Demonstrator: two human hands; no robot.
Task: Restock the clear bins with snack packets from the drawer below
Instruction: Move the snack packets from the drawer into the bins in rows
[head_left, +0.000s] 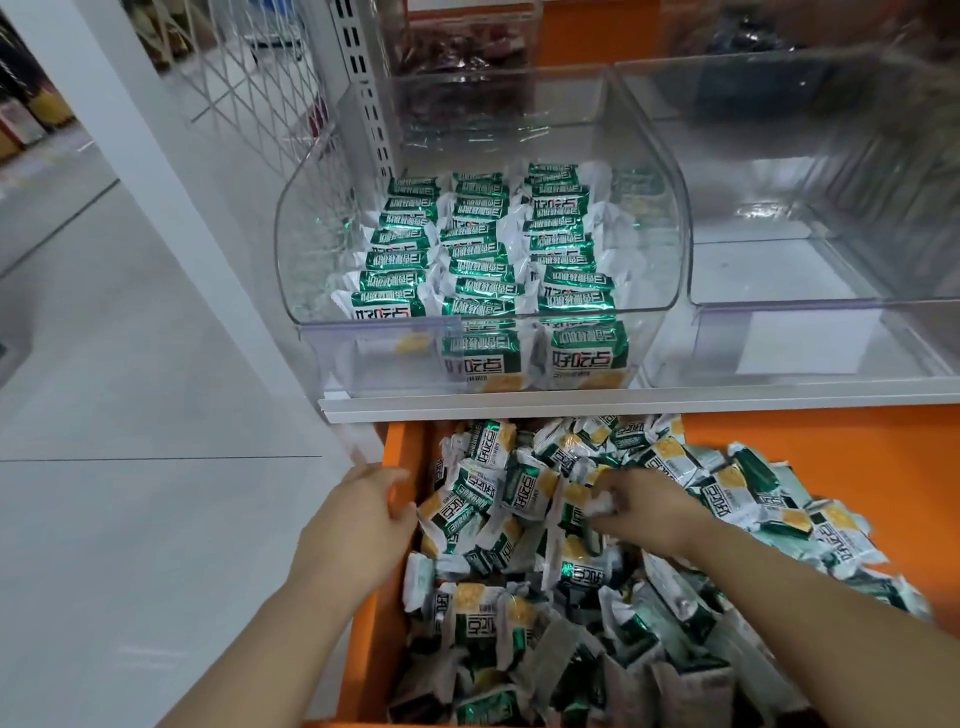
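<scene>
Drawer rim (372, 649) under spread left hand (363, 506); right hand (644, 506) pinches a packet (600, 502) (clear bin (483, 318) above, open-topped).

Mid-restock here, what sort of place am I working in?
Most likely a shop's bulk-snack aisle: a clear bin on a white shelf holds rows of green snack packets, the orange drawer below is heaped with more, and a slotted shelving upright stands behind.

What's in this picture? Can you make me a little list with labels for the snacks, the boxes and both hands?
drawer: orange, open, heaped with loose packets
left bin: clear, neat rows of the same packets
right bin: clear, no packets visible
left hand: rests on the drawer's left edge
right hand: in the heap, gripping one packet
</scene>
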